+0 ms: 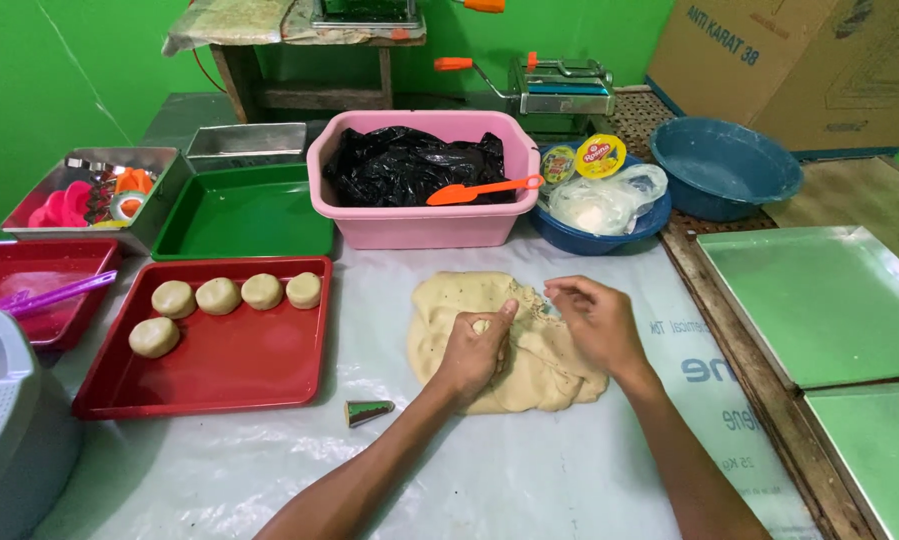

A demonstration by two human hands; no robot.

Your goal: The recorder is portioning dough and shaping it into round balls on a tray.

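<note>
Surface, covered in a pale plastic sheet, fills the frame centre and bottom. Dough slab lies flat on it just right of centre, irregular outline, torn edge at its upper right. Red tray left of centre holds five dough rounds, four in a row and one below at left. Pink tub with a black bag and an orange spatula sits above the slab. Small metal cone lies on the sheet below and left of the slab, apart from it.

Risks, judged: the slab is soft and thin, so a hard pull could tear off too much or stretch it; the sheet could ruck up and slide under the forearms; a pinched piece could stick to the fingers and drop short of the red tray; the cone lies near the left forearm and could be knocked away.

Left hand rests on the slab centre, fingers curled, thumb up, clenched on a small lump of dough. Right hand sits at the slab's upper right edge, palm down, fingertips pinching the torn rim. Both forearms enter from the bottom of the frame and converge on the slab.
</note>
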